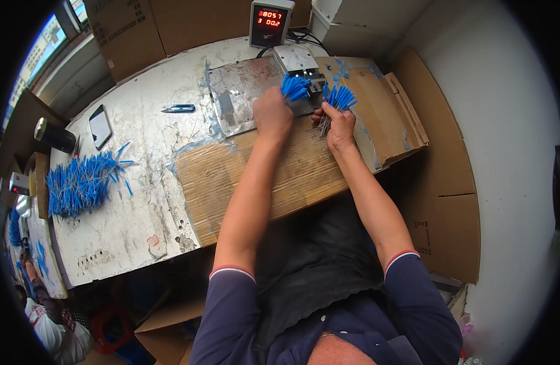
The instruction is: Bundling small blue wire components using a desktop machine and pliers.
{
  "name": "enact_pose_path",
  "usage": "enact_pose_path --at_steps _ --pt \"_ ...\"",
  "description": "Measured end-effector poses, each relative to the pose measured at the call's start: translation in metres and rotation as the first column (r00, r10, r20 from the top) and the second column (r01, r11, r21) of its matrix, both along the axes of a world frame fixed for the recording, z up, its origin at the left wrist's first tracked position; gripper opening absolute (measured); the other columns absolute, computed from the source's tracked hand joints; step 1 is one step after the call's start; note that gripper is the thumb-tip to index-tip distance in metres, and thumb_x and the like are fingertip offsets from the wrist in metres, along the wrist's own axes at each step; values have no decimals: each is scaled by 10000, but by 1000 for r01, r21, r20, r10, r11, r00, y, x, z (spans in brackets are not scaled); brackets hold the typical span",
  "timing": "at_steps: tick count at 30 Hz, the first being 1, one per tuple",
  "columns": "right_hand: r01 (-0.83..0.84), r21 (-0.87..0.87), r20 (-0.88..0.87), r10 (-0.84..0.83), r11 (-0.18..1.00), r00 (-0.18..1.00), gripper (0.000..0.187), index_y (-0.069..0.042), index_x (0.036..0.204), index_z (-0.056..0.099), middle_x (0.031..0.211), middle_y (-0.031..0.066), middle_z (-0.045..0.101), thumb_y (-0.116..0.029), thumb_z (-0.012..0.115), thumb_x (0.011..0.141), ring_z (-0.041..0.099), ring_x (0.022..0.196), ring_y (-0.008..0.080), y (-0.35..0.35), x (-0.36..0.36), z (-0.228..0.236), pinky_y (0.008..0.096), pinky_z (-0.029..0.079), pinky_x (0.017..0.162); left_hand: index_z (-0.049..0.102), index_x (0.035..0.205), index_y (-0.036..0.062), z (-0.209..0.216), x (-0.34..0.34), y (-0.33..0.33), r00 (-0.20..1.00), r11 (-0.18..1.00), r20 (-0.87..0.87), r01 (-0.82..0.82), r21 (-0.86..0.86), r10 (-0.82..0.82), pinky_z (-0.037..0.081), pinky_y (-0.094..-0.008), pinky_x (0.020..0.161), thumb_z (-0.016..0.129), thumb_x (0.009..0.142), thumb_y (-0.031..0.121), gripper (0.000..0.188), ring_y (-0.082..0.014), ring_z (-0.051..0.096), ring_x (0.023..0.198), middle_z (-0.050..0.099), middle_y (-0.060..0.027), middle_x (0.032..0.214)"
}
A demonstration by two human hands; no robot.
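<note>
My left hand (273,114) is closed around a bunch of thin blue-tipped wires (296,88), their blue ends fanning out past the fist. A second bunch of blue-tipped wires (339,97) is gripped in my right hand (341,126), blue ends up and bare thin stems showing below the fingers. Both hands are close to a small metal machine (295,59) at the back of the table, with the left one over its metal plate (240,91). The left fingers are partly hidden by the back of the hand.
A large pile of blue-tipped wires (82,182) lies at the left, near a phone (100,126), a dark cylinder (55,135) and thread snips (179,109). A red-digit display (270,24) stands behind the machine. Cardboard (231,182) covers the front edge; a person (58,322) sits far left.
</note>
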State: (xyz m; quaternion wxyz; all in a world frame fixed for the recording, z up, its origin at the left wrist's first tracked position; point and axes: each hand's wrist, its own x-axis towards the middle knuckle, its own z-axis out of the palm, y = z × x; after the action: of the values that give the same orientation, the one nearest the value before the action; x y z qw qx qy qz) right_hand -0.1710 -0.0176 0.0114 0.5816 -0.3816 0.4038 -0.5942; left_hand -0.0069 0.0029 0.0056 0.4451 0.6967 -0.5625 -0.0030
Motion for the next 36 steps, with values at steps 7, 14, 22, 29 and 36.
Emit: enact_pose_path --at_steps 7,14,22,29,36 --pt "-28 -9 -25 28 1000 999 80 38 902 665 772 115 676 -14 700 851 678 646 202 4 -3 4 327 602 551 616 996 22 -3 0 0 998 998 58 38 -54 -35 475 -475 815 588 759 -11 241 -363 632 944 663 -167 931" --pt "-47 63 -126 55 997 991 71 38 863 652 739 115 675 38 714 830 669 578 202 -1 3 6 315 589 515 590 923 36 -7 0 -5 998 991 -41 -46 -127 41 471 -507 739 568 819 37 107 -398 615 846 639 -170 884" --pt "-3 201 -218 47 980 975 84 74 833 617 724 149 663 88 690 794 671 552 235 -15 15 16 336 591 456 576 946 45 -7 1 -4 988 989 -137 -92 -112 76 487 -515 741 587 836 35 111 -411 634 876 646 -176 903" --pt "59 249 -304 20 967 952 77 88 837 586 722 178 648 97 655 804 670 546 268 -21 24 22 382 597 453 586 964 49 -5 0 -4 985 993 -161 -82 -82 68 482 -519 754 594 828 37 137 -416 633 887 652 -179 916" --pt "119 271 -310 -30 955 950 133 83 837 535 741 182 637 133 643 778 674 566 274 -25 31 22 372 588 427 586 956 48 -5 2 -4 983 987 -173 -87 -135 64 484 -502 780 616 836 63 124 -398 626 910 653 -172 921"
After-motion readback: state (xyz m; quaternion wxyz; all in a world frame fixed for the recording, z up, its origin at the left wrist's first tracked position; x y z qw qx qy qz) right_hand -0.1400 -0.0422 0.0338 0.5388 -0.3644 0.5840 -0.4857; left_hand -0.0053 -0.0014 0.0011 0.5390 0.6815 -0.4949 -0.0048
